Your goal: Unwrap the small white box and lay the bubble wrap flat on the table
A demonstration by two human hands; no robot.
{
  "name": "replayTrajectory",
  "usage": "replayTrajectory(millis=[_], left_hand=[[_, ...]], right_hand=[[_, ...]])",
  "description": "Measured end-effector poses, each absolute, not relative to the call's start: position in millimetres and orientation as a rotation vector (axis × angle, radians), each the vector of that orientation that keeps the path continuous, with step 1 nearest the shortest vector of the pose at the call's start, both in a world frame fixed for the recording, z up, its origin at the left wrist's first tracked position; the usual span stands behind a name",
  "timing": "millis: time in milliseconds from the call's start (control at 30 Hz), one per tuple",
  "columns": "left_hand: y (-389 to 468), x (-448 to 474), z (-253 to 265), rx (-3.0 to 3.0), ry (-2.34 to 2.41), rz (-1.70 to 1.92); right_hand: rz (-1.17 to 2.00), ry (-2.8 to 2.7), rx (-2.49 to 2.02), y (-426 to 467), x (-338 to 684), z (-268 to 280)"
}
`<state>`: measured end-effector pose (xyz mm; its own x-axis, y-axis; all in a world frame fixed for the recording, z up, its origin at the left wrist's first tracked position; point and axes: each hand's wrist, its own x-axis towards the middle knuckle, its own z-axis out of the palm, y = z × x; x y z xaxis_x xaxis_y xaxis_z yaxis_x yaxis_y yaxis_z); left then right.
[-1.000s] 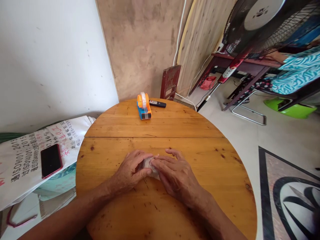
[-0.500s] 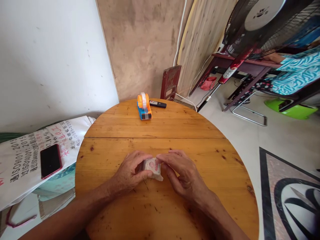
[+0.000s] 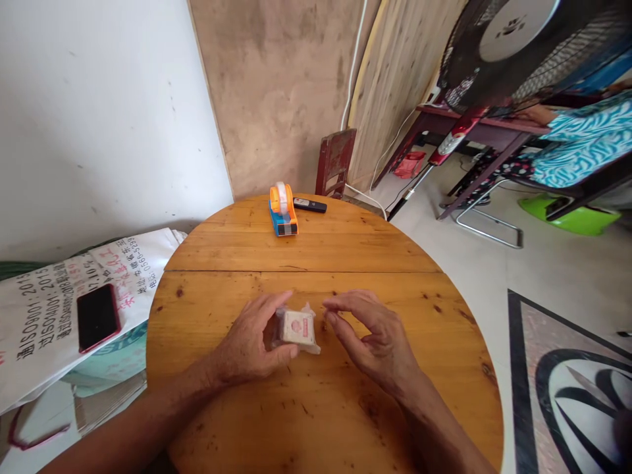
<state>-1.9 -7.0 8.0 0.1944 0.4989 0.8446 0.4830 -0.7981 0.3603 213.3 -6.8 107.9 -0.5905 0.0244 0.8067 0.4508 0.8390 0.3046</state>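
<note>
So far the small plastic-wrapped packet (image 3: pixel 297 328) sits sealed on the desk (image 3: pixel 316 257), left hand (image 3: pixel 249 342) closed around it, right hand (image 3: pixel 372 336) loosely pinched empty beside it.

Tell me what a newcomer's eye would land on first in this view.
First, the small clear-wrapped packet with a pink mark, gripped by the left hand at the near middle of the round wooden table; the right hand hovers just right of it, fingers curled, not touching. Next, the orange and blue tape dispenser at the far edge, beside a black remote.
</note>
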Motion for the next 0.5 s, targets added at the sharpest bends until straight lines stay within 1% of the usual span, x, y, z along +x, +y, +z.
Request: replayTrajectory(millis=[133,300,500], left_hand=[[-9,-8,8,2.397,0.900,1.660],[-9,-8,8,2.400,0.926,1.644],[-7,-6,4,2.370,0.940,1.649]], right_hand=[[-0.611,-2.243,-0.385,-3,214,103],[-0.550,-2.376,-0.385,-4,211,94],[-0.617,-2.375,-0.394,2,209,86]])
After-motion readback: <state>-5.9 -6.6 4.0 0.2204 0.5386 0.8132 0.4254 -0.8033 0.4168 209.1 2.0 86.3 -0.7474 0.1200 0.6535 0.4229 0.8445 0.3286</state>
